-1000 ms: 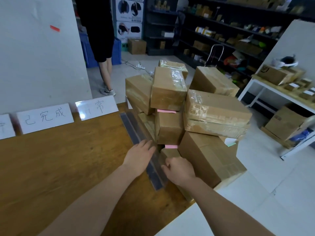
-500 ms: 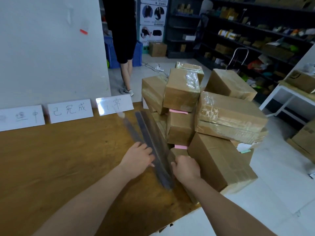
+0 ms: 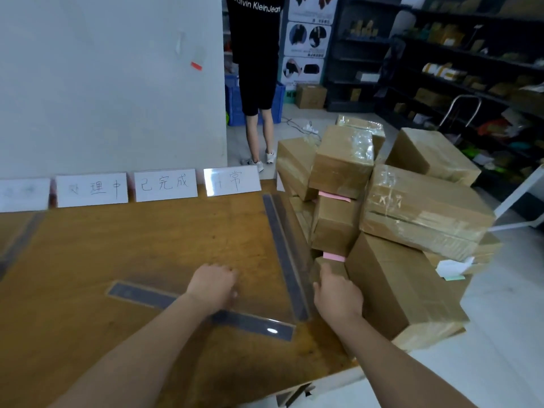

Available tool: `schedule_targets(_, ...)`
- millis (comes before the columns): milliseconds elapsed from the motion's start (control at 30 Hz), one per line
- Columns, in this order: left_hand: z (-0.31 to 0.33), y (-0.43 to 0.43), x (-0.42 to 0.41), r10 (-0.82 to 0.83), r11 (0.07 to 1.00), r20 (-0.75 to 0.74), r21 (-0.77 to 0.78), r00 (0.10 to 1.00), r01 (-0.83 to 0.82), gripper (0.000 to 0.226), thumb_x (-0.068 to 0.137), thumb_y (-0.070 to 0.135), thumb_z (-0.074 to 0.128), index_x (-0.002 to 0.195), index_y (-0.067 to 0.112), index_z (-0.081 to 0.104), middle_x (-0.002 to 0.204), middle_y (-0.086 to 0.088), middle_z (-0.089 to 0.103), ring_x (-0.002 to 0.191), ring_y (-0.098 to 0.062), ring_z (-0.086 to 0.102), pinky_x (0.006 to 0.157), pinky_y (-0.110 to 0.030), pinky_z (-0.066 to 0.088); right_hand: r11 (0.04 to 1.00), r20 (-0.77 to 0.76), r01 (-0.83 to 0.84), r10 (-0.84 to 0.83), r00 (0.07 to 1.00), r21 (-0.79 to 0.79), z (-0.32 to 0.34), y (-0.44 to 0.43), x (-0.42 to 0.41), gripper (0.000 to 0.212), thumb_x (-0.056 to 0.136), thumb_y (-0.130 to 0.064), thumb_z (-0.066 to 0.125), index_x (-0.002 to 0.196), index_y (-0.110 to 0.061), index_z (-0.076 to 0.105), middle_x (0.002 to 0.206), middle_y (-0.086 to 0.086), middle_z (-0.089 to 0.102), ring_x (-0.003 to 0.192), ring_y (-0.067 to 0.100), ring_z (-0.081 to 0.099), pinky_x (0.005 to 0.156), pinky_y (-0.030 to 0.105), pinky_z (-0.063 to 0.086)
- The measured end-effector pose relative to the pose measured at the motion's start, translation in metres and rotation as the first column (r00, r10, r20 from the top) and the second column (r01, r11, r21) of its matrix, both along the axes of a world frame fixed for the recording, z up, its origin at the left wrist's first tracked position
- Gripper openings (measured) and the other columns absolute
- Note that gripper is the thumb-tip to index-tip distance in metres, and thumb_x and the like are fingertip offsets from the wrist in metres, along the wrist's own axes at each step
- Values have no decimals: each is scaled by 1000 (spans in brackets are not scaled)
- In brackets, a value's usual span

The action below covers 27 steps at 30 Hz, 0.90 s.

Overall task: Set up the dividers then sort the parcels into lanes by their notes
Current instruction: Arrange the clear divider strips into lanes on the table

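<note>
Wooden table (image 3: 88,260), brown with visible grain, cropped at left and bottom; along its far edge four white label cards (image 3: 164,185) stand against a pale wall, the leftmost too blurred to read; far-left strip (image 3: 20,237), grey and translucent, blurred and cut by the frame edge; cross divider (image 3: 141,295), a long flat glossy grey strip, lies slantwise on the table top, its middle hidden beneath the left hand (image 3: 213,287), knuckles up with fingers curled down over it; whether they pinch it cannot be told; long divider (image 3: 282,254), of the same material, runs from the cards toward the near edge, just beside the parcels (image 3: 412,207): rectangular brown cardboard boxes sheathed in shiny clear tape, heaped at the table's right end; right hand (image 3: 338,293) grips the corner of the low parcel (image 3: 325,265), which is mostly hidden; pink notes (image 3: 334,197) protrude between boxes; dark shelving (image 3: 441,69) behind holds small cartons.
</note>
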State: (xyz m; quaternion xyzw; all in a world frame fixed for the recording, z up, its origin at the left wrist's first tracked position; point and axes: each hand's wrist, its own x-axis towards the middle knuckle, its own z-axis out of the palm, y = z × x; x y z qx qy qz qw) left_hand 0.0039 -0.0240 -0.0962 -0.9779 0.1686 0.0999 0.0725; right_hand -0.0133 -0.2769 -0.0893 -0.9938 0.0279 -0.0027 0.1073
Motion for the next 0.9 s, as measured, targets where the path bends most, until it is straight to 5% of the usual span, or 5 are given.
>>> schedule_targets(267, -2, 45, -16, 344, 937, 80, 39, 935, -348, 23, 101, 28, 45, 117, 20, 59, 114, -1, 67, 108, -23, 62, 87, -35, 43, 997, 29, -73, 74, 997, -33, 2, 11, -5, 18, 100, -25, 45, 117, -21, 50, 95, 2, 69, 85, 22, 68, 66, 32, 54)
schedule_targets(467, -9, 65, -36, 494, 869, 67, -38, 867, -493, 32, 97, 12, 48, 127, 21, 51, 111, -1, 66, 102, -24, 66, 71, -33, 48, 990, 67, -137, 134, 989, 35, -1, 27, -12, 24, 99, -25, 45, 121, -20, 54, 92, 1, 71, 84, 22, 69, 65, 33, 55)
schedule_targets(700, 2, 103, -86, 701, 702, 63, 112, 710, -703, 23, 93, 13, 47, 107, 21, 63, 113, 1, 67, 108, -21, 64, 74, -26, 45, 978, 35, -179, 176, 984, 106, -18, 41, -33, 22, 99, -29, 45, 116, -21, 56, 84, -2, 68, 75, 17, 66, 64, 34, 57)
schedule_targets(900, -7, 113, -116, 764, 642, 40, 38, 643, -766, 15, 94, 9, 48, 93, 21, 57, 87, 3, 62, 79, -20, 63, 57, -28, 42, 956, 73, -261, 254, 965, 135, -21, 60, -44, 25, 100, -27, 43, 119, -19, 57, 81, -2, 66, 74, 18, 65, 55, 27, 48)
